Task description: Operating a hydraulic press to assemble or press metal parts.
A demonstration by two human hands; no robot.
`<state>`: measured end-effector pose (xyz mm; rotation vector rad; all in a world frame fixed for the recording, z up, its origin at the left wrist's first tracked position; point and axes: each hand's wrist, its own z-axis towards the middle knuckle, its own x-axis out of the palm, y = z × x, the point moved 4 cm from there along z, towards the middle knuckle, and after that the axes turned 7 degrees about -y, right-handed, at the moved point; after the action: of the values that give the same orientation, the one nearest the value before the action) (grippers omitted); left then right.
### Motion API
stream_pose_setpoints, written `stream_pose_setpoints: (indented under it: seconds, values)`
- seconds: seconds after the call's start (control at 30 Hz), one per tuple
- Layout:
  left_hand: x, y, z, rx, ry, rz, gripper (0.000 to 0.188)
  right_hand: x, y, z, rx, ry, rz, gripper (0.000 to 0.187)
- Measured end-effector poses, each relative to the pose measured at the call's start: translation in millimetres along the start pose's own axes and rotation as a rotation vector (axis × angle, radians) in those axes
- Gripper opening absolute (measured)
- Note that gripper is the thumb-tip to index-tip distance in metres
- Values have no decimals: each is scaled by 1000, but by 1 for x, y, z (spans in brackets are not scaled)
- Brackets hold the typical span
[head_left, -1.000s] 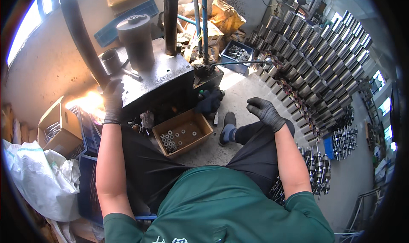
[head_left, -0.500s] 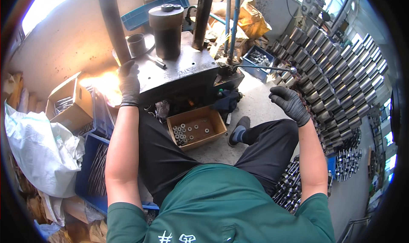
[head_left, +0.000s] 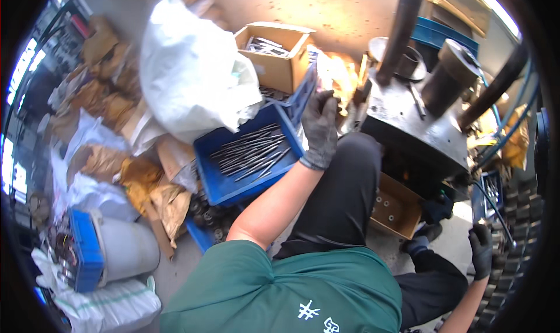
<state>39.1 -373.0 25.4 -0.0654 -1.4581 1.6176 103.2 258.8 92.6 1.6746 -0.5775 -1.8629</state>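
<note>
My left hand (head_left: 320,130), in a dark grey glove, is raised above my left knee, beside the blue bin (head_left: 220,192). Its fingers are curled in; whatever they may hold cannot be made out. Thin dark metal rods (head_left: 251,152) lie side by side in that bin. Out to the right, above my other knee, my right hand (head_left: 481,252) is gloved too. Its fingers are loosely bent and apart, with nothing visible in them. Stacked metal cylinders (head_left: 513,234) stand close by it.
A steel machine table (head_left: 402,114) carries a thick cylinder (head_left: 446,79) between dark posts. Under it sits a wooden box (head_left: 399,213) with small rings. A cardboard box (head_left: 268,73) of metal parts and a white sack (head_left: 189,70) stand beyond the bin. A grey bucket (head_left: 128,248) is at left.
My view has swung left, bringing the blue bin and sack toward the middle. My left hand has left the dark post and is now beside the bin. My right hand remains near the cylinders.
</note>
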Motion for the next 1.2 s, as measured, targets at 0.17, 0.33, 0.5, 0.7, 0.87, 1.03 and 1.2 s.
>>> stream_pose_setpoints:
  seconds: [0.17,0.33,0.5,0.7,0.87,1.03,1.2]
  values:
    - [-171,-11,-71,-156,-2,428,24,2,-47,22,70,220,64,34]
    - [-306,-55,-84,-193,-186,780,20,27,-48,56,-123,271,-135,26]
    - [-345,-50,-21,-231,58,1184,24,84,-37,76,-155,474,-117,26]
    - [-311,40,21,-447,1020,1788,44,97,-6,76,-105,435,-89,26]
    - [-265,126,45,-272,992,1654,40,93,0,79,-71,436,-172,26]
    - [-264,224,47,-94,1111,1543,42,88,-10,84,-152,443,-288,26]
    - [-276,270,41,147,1533,1780,37,96,-24,91,-227,452,-242,30]
